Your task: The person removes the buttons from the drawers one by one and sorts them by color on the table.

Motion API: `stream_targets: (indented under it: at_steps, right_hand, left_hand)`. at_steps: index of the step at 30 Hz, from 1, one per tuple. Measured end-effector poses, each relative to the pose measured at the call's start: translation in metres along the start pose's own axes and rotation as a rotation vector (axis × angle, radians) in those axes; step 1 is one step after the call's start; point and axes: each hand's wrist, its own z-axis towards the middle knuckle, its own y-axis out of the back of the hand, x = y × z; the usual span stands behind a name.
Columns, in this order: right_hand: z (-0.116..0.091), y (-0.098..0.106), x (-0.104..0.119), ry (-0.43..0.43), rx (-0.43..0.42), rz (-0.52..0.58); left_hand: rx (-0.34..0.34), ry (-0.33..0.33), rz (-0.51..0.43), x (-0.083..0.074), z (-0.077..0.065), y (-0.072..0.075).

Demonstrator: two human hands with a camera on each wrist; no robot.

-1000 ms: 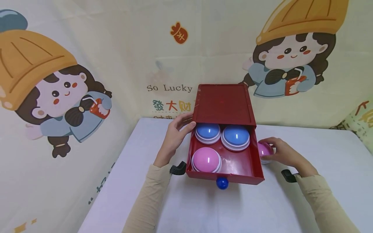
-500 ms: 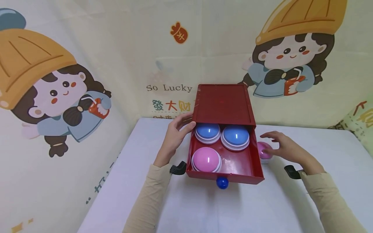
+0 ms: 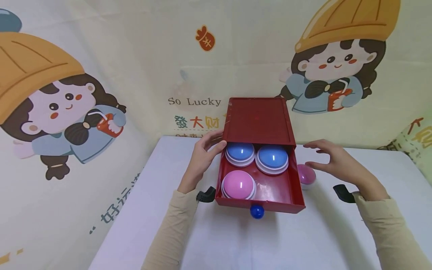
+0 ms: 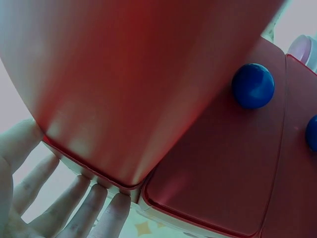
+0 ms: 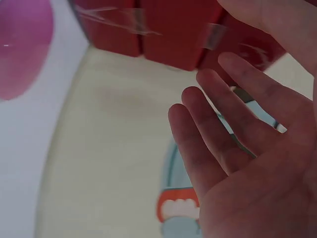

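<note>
A red drawer [image 3: 275, 189] with a blue ball knob [image 3: 257, 212] is pulled out from a red cabinet [image 3: 260, 120]. Inside it sit two blue domed push buttons [image 3: 240, 152] on white bases at the back and a pink domed push button [image 3: 239, 184] at front left. My left hand [image 3: 202, 157] touches the cabinet's left side near the drawer, its fingers fairly straight in the left wrist view. My right hand [image 3: 341, 165] hovers right of the cabinet, fingers spread and holding nothing. Just below its fingertips, another pink push button [image 3: 306, 175] stands on the table, partly hidden by the drawer.
The left wrist view shows further drawer fronts with blue knobs [image 4: 253, 86] below the opened one. A white table [image 3: 216, 240] carries everything. Behind it hangs a cream backdrop cloth [image 3: 152, 63] with cartoon figures and lettering.
My right hand has let go of the pink push button outside the drawer and moved up and to the right, fingers spreading. My left hand and the drawer's contents stay as they were.
</note>
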Motion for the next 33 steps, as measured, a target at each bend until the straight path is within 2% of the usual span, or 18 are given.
stream_targets:
  at_steps: [6,18,33]
  right_hand:
    - [-0.001,0.013,0.012,0.060,-0.051,-0.013]
    - [-0.004,0.028,0.050,0.034,-0.088,-0.023]
    - [0.016,0.038,0.086,0.095,-0.084,-0.044]
  left_hand:
    - [-0.001,-0.004,-0.001,-0.002,-0.001,-0.003]
    - [-0.001,-0.008,-0.009,-0.002,-0.006,-0.001]
    - [0.019,0.006,-0.008,0.000,0.008,0.009]
